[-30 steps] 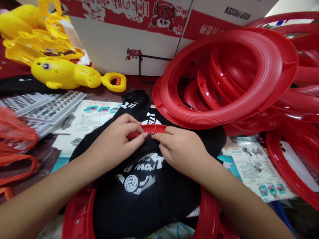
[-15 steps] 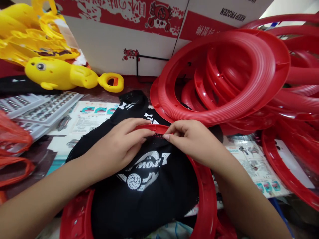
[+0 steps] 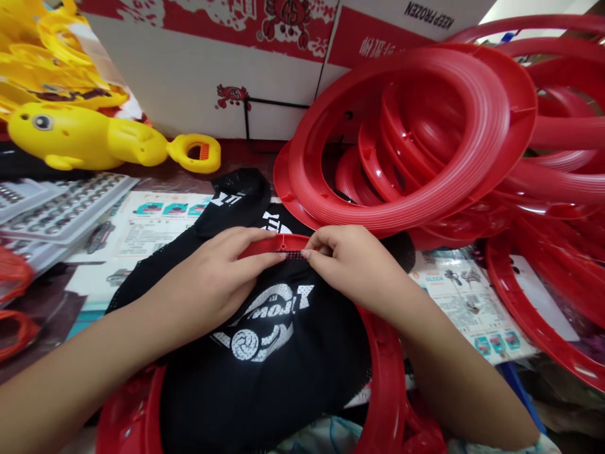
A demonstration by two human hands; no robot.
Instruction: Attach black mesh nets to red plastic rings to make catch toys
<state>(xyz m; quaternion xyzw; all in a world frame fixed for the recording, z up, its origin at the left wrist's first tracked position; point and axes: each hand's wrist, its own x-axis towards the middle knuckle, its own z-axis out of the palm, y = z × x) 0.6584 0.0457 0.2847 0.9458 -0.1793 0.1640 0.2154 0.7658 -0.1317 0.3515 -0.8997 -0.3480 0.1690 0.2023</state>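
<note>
While forearms converge, left hand (image 3: 212, 284) and right hand (image 3: 352, 268) pinching black mesh (image 3: 265, 353) onto red ring (image 3: 276, 243).

Black mesh fabric (image 3: 265, 366) lies across the red plastic hoop (image 3: 385, 384), left hand (image 3: 212, 284) and right hand (image 3: 354, 265) meeting at its far rim; stacked red plastic rings (image 3: 472, 126) behind right, yellow plastic toy (image 3: 89, 135) behind left.

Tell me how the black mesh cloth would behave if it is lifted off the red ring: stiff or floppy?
Probably floppy: the black mesh cloth drapes and folds over the red ring. Likely light for its size, since it looks thin and perforated.
</note>
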